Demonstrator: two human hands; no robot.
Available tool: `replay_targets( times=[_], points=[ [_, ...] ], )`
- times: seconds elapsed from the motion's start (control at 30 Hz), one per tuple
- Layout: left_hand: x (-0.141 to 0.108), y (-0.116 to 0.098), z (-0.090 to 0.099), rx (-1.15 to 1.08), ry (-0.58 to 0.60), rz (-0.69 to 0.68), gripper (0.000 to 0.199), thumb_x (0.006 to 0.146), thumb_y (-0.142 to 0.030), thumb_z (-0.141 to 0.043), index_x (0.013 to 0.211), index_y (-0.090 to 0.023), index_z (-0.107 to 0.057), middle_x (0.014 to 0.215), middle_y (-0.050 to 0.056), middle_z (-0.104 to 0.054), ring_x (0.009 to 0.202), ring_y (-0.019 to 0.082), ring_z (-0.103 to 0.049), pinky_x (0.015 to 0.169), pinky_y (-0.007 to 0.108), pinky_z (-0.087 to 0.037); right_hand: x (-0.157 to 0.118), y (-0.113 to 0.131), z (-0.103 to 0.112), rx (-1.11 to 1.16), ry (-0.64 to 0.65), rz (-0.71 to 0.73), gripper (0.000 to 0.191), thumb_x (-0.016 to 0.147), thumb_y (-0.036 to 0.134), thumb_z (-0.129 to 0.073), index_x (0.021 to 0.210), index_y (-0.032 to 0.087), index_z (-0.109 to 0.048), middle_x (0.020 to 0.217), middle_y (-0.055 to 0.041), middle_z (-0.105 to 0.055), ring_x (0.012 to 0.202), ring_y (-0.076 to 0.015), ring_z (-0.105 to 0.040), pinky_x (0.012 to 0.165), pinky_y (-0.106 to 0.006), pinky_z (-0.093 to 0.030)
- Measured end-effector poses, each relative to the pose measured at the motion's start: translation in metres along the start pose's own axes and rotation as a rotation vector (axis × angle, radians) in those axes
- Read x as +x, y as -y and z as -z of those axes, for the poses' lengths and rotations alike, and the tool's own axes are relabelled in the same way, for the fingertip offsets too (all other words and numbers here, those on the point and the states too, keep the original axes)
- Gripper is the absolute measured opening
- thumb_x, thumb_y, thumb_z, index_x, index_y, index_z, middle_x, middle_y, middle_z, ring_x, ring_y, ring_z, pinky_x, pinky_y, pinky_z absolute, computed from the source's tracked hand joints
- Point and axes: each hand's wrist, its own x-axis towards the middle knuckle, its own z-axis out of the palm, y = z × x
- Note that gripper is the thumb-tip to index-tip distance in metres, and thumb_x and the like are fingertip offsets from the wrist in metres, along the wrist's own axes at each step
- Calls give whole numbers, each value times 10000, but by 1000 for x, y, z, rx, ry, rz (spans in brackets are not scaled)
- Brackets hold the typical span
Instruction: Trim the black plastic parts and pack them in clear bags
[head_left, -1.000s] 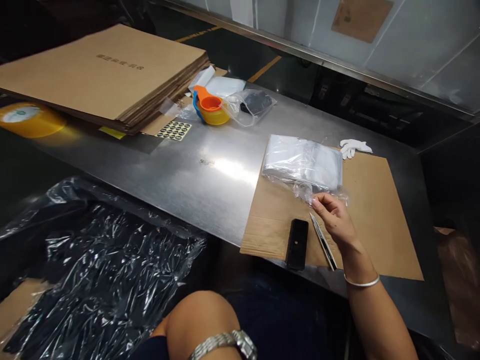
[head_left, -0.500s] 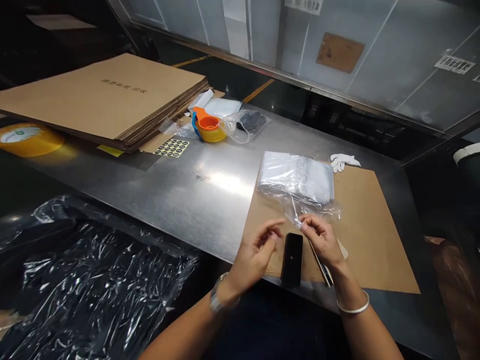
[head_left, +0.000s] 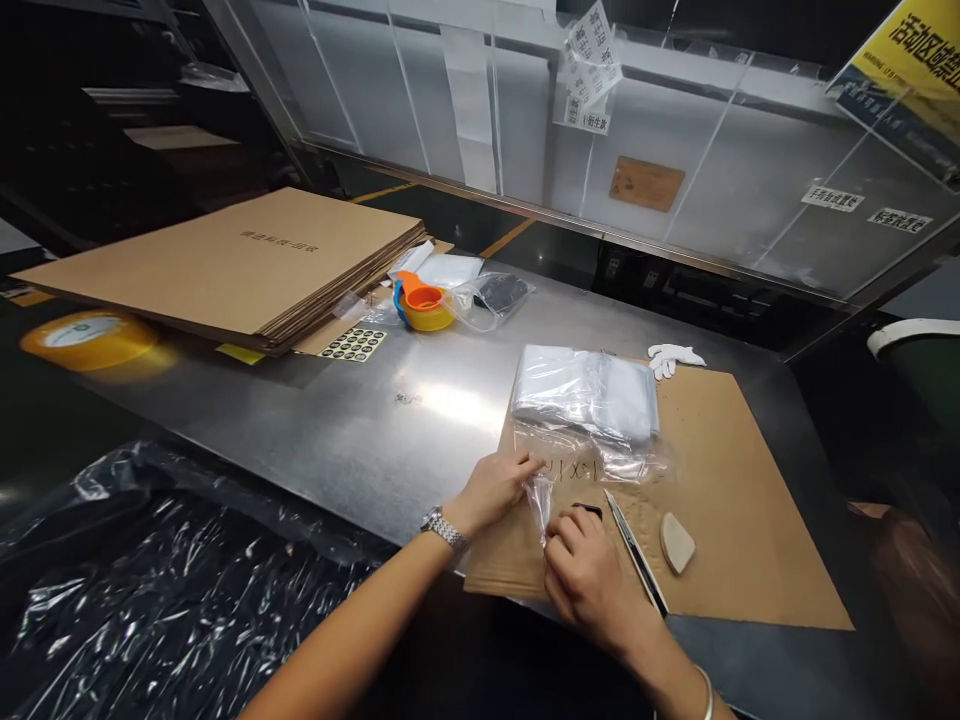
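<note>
Both hands have come down onto the cardboard sheet (head_left: 735, 520) since half a second ago, when they hovered apart above it with the black device lying bare between them. Now the right hand (head_left: 589, 580) covers most of that black device (head_left: 587, 511), only its far end showing past the knuckles. The left hand (head_left: 495, 488) lies just left of it, fingers (head_left: 525, 466) stretched forward and drawn narrow, pinching the upper edge of a small clear bag (head_left: 541, 492). The bag hangs between the two hands, its lower corner meeting the right hand's thumb and forefinger, which are curled down over the device; whether they actually grip bag or device cannot be told. The bag's open mouth lies toward the left fingertips, with the device directly below and right of it.

Just right of the right hand a slim utility knife (head_left: 634, 550) lies on the cardboard, and beyond it a pale flat chalk piece (head_left: 677, 542). A stack of clear bags (head_left: 585, 392) sits on the sheet's far edge, near the left fingertips. Farther along the steel counter (head_left: 360, 420) are a white glove (head_left: 673, 357), an orange-and-yellow tape dispenser (head_left: 423, 303), a sticker sheet (head_left: 354, 344) and a pile of flat cartons (head_left: 225, 260).
</note>
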Motion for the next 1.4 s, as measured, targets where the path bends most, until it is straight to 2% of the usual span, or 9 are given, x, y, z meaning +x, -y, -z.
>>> replay_targets(
  times=[0.13, 0.3, 0.53, 0.67, 0.8, 0.9, 1.07, 1.27, 1.4],
  points=[
    [9, 13, -14, 29, -15, 12, 250, 810, -132, -475, 962, -253, -633, 774, 19, -561, 752, 164, -525, 647, 262, -398, -2, -2, -4, -16, -18, -3, 153, 787, 59, -414, 785, 166, -524, 905, -94, -564, 874, -226, -449, 738, -390, -407],
    [15, 26, -22, 64, -107, 43, 217, 870, -197, -419, 812, -172, -627, 763, 39, -540, 745, 172, -497, 672, 293, -390, -17, 2, 11, 86, 1, 42, 150, 801, 60, -416, 783, 188, -491, 822, -47, -560, 802, -180, -493, 684, -330, -445],
    [5, 21, -26, 106, -231, 24, 234, 883, -227, -401, 994, -210, -606, 820, 65, -516, 770, 193, -464, 667, 312, -373, -43, 18, 17, 248, -189, 251, 189, 696, 100, -533, 613, 200, -396, 1031, -86, -543, 1004, -241, -519, 794, -343, -475],
    [-2, 18, -29, 119, -279, -54, 260, 887, -205, -392, 1055, -223, -590, 989, 104, -536, 922, 234, -466, 778, 380, -357, -31, 9, 15, 474, -25, -141, 126, 761, 91, -447, 801, 210, -449, 778, -17, -581, 662, -116, -565, 593, -208, -461],
    [-2, 17, -26, 119, -258, -198, 239, 882, -216, -431, 1086, -212, -554, 1076, 80, -567, 1075, 232, -435, 897, 388, -298, -5, -7, 16, 313, 38, -386, 275, 806, 117, -400, 1064, 182, -470, 785, -11, -607, 686, -127, -574, 634, -226, -442],
    [-1, 18, -24, 121, -222, -264, 213, 884, -173, -417, 1052, -173, -547, 934, 52, -613, 1031, 201, -467, 907, 352, -294, 7, -14, 17, 187, 83, -422, 231, 850, 167, -387, 1034, 197, -524, 813, -11, -635, 727, -135, -593, 661, -230, -435],
    [-4, 18, -21, 125, -179, -319, 145, 884, -162, -418, 901, -182, -560, 970, 29, -611, 972, 180, -486, 898, 345, -285, 12, -19, 13, 22, 140, -478, 261, 869, 180, -389, 1068, 198, -558, 963, -63, -639, 861, -191, -609, 721, -276, -437],
    [0, 21, -17, 176, -131, -333, 131, 884, -157, -415, 874, -176, -544, 908, 27, -605, 870, 170, -501, 858, 340, -292, 36, -37, 8, -234, 254, -494, 292, 844, 113, -371, 1012, 198, -595, 938, -98, -613, 734, -209, -633, 612, -287, -432],
    [8, 20, -15, 243, -117, -342, 172, 879, -123, -396, 782, -168, -531, 799, 28, -596, 784, 173, -505, 819, 339, -308, 59, -53, 9, -356, 307, -456, 380, 800, 44, -372, 1119, 144, -553, 1115, -163, -569, 774, -226, -633, 602, -298, -447]
  ],
)
